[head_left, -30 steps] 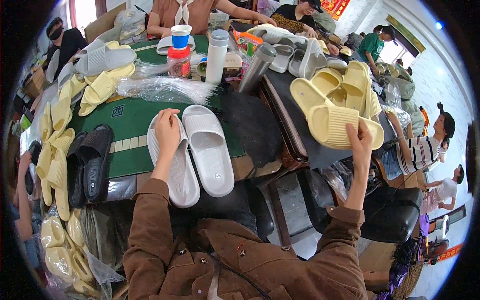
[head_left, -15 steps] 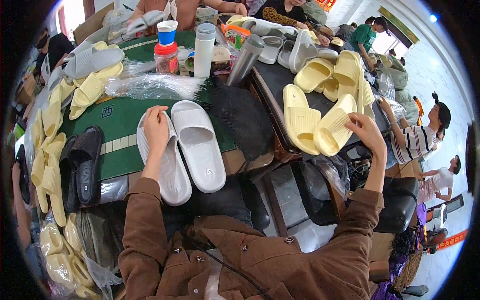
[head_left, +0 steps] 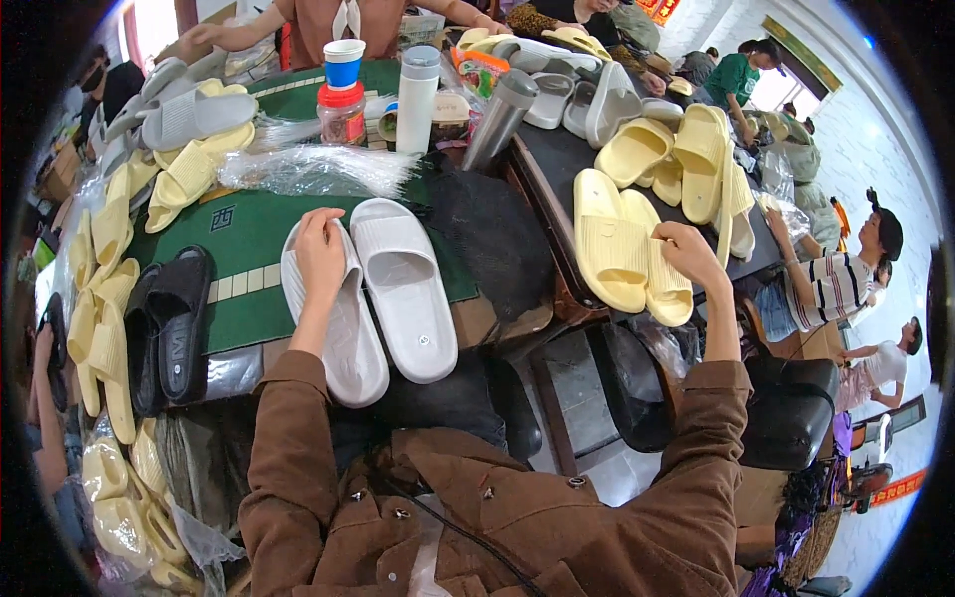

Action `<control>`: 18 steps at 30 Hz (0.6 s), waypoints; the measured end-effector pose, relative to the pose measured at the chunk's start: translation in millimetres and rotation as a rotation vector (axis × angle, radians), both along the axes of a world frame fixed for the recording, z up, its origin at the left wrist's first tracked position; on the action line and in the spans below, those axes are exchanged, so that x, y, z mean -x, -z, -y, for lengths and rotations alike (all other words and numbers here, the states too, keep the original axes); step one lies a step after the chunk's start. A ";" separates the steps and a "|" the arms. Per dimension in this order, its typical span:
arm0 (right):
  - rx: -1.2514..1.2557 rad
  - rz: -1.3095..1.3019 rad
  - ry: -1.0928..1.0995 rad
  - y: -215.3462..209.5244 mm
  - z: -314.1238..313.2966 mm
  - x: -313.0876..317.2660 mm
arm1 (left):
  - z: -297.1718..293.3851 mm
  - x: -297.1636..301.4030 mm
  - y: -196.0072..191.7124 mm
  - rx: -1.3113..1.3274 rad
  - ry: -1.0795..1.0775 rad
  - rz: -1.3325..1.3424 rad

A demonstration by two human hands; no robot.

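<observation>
Head view: a brown-jacketed worker [head_left: 557, 522] keeps one hand on each of two pairs of slides. Apparently molded in one piece, the footwear should prove light and springy, the soles firm but bendable, the surface perhaps slick under a loose pinch and hard to break. The broad ribbed strap [head_left: 390, 239], open at both ends, looks the surest hold, thumb above and fingers beneath. At left, a pale gray slide [head_left: 355, 363] lies heel toward the worker on a green mat [head_left: 239, 323], its twin [head_left: 416, 318] just beside it, both heels jutting past the mat's near edge. The left hand [head_left: 320, 257] covers that first slide's strap, fingers bent and close together, touching it; whether the tips curl underneath, I cannot tell from here. At right, a pale yellow slide [head_left: 670, 284] lies at the edge of a dark table [head_left: 555, 179], toe toward the worker, against its mate [head_left: 609, 234]. The right hand [head_left: 691, 257] meets its strap from the outer side, fingers folded together; how the thumb sits is unclear, so a firm grip cannot be confirmed.
</observation>
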State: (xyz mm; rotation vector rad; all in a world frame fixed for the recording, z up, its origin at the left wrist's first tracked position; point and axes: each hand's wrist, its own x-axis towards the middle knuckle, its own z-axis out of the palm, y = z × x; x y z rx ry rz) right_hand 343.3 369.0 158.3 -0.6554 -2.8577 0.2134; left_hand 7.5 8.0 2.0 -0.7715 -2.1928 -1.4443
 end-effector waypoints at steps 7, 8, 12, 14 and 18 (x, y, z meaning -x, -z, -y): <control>0.448 -0.136 -0.025 1.7 4.9 -4.7 | 3.5 -2.9 -6.8 -0.120 0.033 -0.007; 0.392 -0.115 -0.067 4.2 1.5 -5.8 | 4.0 -8.4 -11.2 -0.094 0.034 -0.066; 0.399 -0.010 -0.034 6.1 -6.3 -6.2 | 16.3 -53.6 -35.2 -0.028 0.087 -0.190; 0.331 0.109 0.015 2.3 -12.8 -0.7 | 28.1 -82.8 -36.5 -0.010 0.106 -0.164; 0.247 0.067 -0.043 4.3 -20.9 1.1 | 54.1 -119.9 -30.5 0.116 0.099 -0.107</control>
